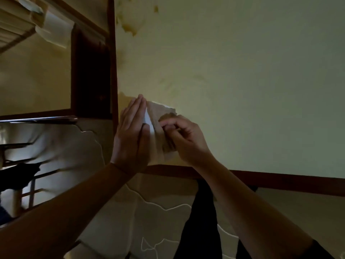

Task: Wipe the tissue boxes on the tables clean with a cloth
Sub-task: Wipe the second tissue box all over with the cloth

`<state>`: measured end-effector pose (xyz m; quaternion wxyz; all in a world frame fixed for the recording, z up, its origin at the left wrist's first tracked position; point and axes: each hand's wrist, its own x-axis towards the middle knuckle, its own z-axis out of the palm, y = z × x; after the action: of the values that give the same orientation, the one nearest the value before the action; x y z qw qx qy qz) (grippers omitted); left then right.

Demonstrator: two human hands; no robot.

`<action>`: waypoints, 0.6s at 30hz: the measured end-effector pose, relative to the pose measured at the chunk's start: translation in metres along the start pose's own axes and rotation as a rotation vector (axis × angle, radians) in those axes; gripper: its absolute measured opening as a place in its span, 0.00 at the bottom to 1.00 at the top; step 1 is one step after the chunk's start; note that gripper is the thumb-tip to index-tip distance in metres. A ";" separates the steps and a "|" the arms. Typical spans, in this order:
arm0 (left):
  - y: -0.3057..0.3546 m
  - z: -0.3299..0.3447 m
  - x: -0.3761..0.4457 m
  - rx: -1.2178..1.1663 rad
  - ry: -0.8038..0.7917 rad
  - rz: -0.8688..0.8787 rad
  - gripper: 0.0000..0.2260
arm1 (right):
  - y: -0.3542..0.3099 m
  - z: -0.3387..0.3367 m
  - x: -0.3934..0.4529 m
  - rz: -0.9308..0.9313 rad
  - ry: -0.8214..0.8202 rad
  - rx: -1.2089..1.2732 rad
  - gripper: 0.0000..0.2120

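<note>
A tan tissue box (155, 111) stands near the front left corner of a pale green table (242, 81), with white tissue (149, 121) showing at its top. My left hand (130, 135) lies flat against the box's left side, fingers straight and together. My right hand (186, 141) grips a crumpled brownish cloth (168, 116) with curled fingers and holds it against the box's right face. The hands hide much of the box.
The table has a dark wooden rim (280, 181). A second table (33, 81) stands to the left, with a pale box-like thing (56, 32) at its far end. A wooden chair (28, 186) is at the lower left. My dark trouser legs (201, 221) stand over the veined floor tiles (158, 208).
</note>
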<state>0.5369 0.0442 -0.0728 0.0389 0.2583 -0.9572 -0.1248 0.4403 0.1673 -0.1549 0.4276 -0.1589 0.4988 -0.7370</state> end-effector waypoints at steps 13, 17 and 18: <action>-0.001 0.003 -0.004 0.000 0.067 0.086 0.23 | 0.015 0.032 -0.023 -0.199 -0.144 -0.271 0.29; 0.000 0.003 -0.004 -0.031 0.077 0.067 0.23 | 0.016 0.036 -0.007 -0.223 -0.119 -0.284 0.29; 0.001 0.003 -0.003 -0.040 0.078 0.058 0.23 | 0.017 0.036 0.000 -0.230 -0.114 -0.300 0.29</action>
<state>0.5389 0.0472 -0.0758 0.0850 0.2342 -0.9593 -0.1326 0.4718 0.1435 -0.1538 0.3394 -0.3181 0.5565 -0.6884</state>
